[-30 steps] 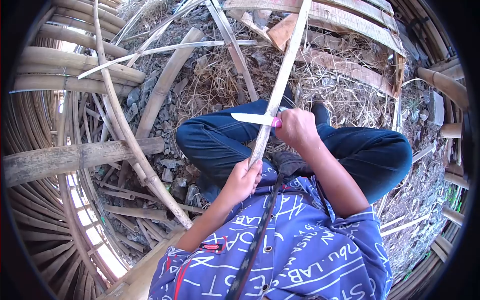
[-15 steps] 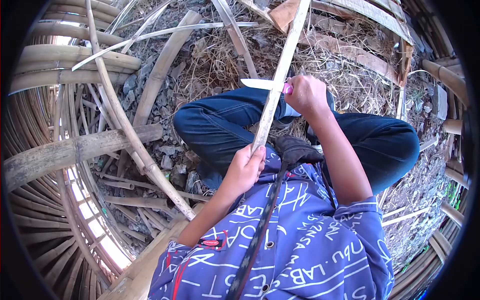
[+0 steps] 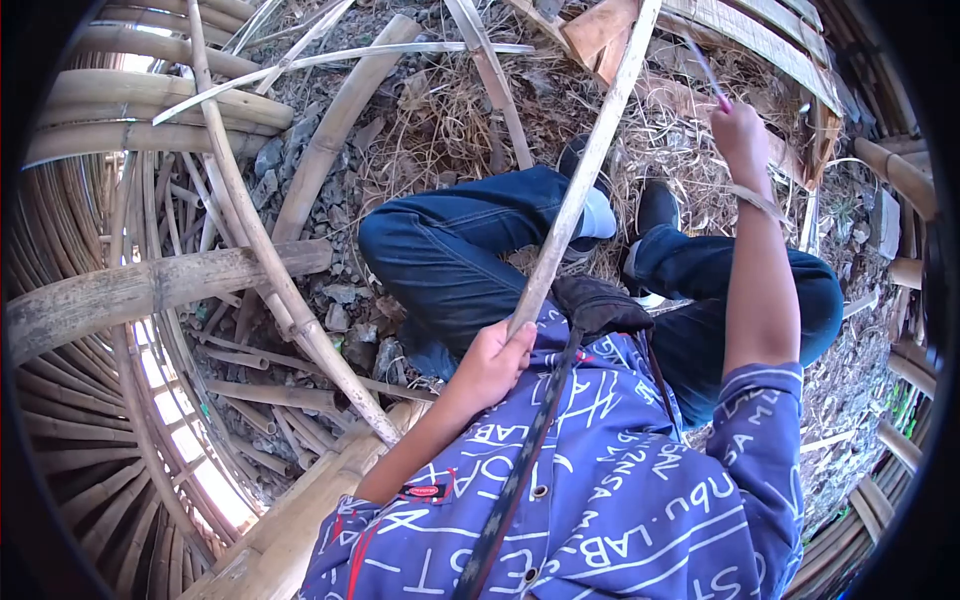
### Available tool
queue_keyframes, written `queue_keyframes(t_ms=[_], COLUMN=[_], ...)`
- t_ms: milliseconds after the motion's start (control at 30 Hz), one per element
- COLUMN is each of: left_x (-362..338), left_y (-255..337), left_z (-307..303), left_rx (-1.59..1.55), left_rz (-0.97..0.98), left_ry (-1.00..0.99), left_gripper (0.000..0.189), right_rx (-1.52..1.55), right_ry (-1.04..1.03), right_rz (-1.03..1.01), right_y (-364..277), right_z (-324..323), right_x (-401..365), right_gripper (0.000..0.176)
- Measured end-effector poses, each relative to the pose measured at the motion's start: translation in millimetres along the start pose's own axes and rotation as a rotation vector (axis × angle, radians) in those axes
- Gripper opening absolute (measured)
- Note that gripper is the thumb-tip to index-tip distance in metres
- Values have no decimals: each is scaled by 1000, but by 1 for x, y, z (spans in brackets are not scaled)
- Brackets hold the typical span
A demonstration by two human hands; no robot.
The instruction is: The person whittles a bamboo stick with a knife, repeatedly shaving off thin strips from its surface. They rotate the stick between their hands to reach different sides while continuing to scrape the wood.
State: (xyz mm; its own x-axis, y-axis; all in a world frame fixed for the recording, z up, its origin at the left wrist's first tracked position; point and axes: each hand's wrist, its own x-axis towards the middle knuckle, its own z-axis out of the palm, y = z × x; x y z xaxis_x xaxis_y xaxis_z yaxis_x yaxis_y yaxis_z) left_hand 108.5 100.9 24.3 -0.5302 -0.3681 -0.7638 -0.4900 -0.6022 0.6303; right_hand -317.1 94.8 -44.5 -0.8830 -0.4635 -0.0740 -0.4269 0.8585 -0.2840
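A long, pale bamboo strip (image 3: 580, 185) slants up and away from my lap, its near end wrapped in the fingers of my left hand (image 3: 495, 362). Out to the upper right, my right hand (image 3: 741, 138) is closed around the pink handle of a knife (image 3: 722, 101). The thin blade points up and left, apart from the strip and a little blurred. A pale curl of shaving (image 3: 757, 203) lies across my right wrist.
Bamboo poles (image 3: 250, 220) lie over grey rubble on the left. Dry shavings (image 3: 450, 115) cover the ground ahead, beyond my bent, jeans-clad legs (image 3: 450, 250). A wooden frame (image 3: 755, 45) stands at the upper right. A dark strap (image 3: 520, 450) hangs down my shirt.
My right hand has swung up and right with the knife, from the blade lying across the strip to well clear of it. The strip tilts slightly further right in my left hand.
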Motion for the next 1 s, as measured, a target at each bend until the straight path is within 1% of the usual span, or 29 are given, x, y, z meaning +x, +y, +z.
queue_keyframes(t_ms=[67,133,167,200,267,333,367,400,433,500,533,600,667,700,733,800,833,867,900,933,967,1000], left_x=[5,10,11,12,18,21,22,22,23,22,21,18,17,18,19,24,24,25,25,25,26,27], left_y=[6,12,17,21,23,27,30,32,35,37,38,40,40,40,40,41,43,44,44,43,41,39], left_z=[-1,-5,-8,-12,-21,-24,-22,-21,-19,-14,-12,-15,-18,-18,-16,-13,-12,-11,-10,-9,-9,-9], left_rx=[-88,-118,-131,-144,-143,-200,-191,-187,-212,-246,-249,-243,-243,-255,-257,-249,-256,-253,-243,-233,-234,-220], left_rz=[-17,-9,-27,-48,-68,-95,-88,-90,-101,-106,-110,-111,-112,-118,-124,-112,-123,-121,-123,-127,-131,-112], left_ry=[-31,-55,-63,-70,-111,-170,-171,-176,-190,-201,-201,-188,-212,-218,-229,-222,-223,-223,-207,-191,-188,-163], left_gripper=[27,27,27,27,30,32,35,35,35,36,37,37,38,39,39,39,39,39,38,38,38,37], right_rx=[91,179,149,133,22,56,255,741,742,776,797,-82,190,395,385,1048,949,867,830,653,454,343], right_ry=[9,-43,-27,-92,-91,-148,-247,-564,-558,-367,-274,11,-107,-128,-126,-453,-351,-335,-424,-362,-311,-321], right_rz=[-14,8,14,10,-81,-145,-171,-28,-27,100,165,-296,-23,-58,-51,256,137,18,-52,-130,-280,-385], right_y=[17,25,26,8,-9,-25,-21,-19,-16,-5,-2,17,26,28,29,15,0,-19,-28,-46,-54,-62], right_z=[3,11,18,0,-6,-8,12,26,41,67,69,56,50,40,35,28,23,7,6,-6,-7,-8], right_x=[-2,-12,-22,-45,-67,-82,-79,-77,-71,-53,-49,-48,-29,-25,-27,-32,-52,-77,-96,-121,-140,-155], right_gripper=[41,42,40,38,37,37,42,44,44,43,43,45,45,43,43,42,42,44,45,42,36,31])
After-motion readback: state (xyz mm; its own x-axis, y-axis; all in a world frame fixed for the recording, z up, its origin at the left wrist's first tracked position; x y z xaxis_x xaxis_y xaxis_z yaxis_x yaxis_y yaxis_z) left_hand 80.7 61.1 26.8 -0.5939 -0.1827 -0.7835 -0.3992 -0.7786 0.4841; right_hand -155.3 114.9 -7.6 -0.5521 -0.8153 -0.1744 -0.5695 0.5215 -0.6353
